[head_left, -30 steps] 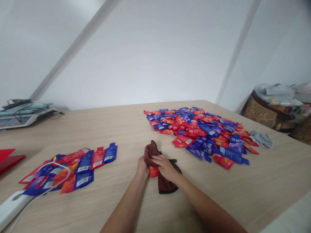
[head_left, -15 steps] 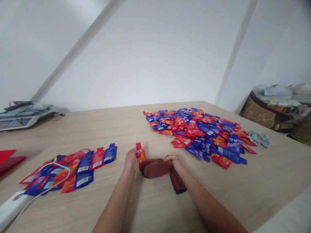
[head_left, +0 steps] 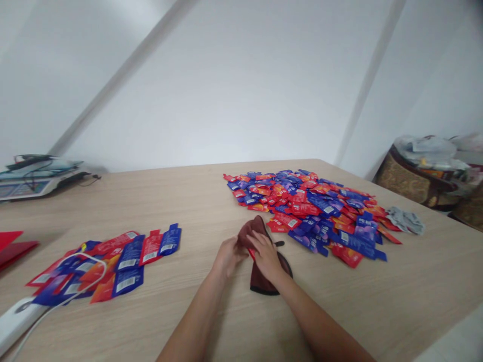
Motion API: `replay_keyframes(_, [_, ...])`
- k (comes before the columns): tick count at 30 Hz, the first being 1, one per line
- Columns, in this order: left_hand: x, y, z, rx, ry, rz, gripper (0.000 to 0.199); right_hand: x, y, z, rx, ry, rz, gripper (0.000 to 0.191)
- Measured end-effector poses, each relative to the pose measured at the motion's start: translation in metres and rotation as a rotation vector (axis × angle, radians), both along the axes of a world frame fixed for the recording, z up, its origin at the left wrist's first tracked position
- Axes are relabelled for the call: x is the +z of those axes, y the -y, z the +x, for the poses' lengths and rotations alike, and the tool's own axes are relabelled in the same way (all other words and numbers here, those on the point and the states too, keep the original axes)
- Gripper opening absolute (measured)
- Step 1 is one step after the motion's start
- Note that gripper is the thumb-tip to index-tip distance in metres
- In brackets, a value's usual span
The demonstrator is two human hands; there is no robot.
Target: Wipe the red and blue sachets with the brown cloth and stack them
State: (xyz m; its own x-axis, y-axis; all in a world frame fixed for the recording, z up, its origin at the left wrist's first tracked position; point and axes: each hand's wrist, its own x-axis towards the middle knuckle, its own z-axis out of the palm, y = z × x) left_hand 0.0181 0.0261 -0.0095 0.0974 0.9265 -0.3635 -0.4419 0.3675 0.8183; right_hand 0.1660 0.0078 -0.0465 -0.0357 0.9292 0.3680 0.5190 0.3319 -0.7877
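Note:
A maroon cloth piece with black edging lies bunched on the table in front of me; I cannot make out its exact kind. My left hand grips its left edge with bent fingers, and the fingertips are partly hidden. Over the middle of the cloth, my right hand has its fingers curled onto the fabric. Between the two hands shows a sliver of a red packet, mostly covered by cloth and fingers. A small black tab sticks out at the cloth's right side.
A large heap of red and blue packets spreads at the right, beside grey crumpled cloth. More packets lie at the left, near a white power strip with its cord. A scale stands at the far left.
The red packet beside the cloth is now mostly covered by it. My left hand has moved right, and my right hand has come down onto the cloth, which is turned and bunched differently.

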Motion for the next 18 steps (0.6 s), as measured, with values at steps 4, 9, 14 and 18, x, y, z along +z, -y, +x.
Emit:
replay_keyframes(4, [-0.009,-0.003,0.0,0.051,0.041,0.052,0.011,0.002,0.003,-0.011,0.053,0.208,-0.033,0.057])
replay_keyframes(9, [-0.017,-0.007,-0.003,0.063,0.134,0.095,0.021,-0.002,0.005,-0.017,0.125,-0.011,-0.017,0.061])
replay_keyframes(14, [-0.02,-0.006,-0.007,-0.024,0.355,-0.03,0.026,-0.001,0.004,-0.016,0.285,-0.071,-0.036,0.067])
replay_keyframes(18, [-0.021,-0.005,-0.011,-0.193,0.333,-0.154,0.023,-0.002,0.0,-0.012,0.497,-0.146,-0.119,0.056])
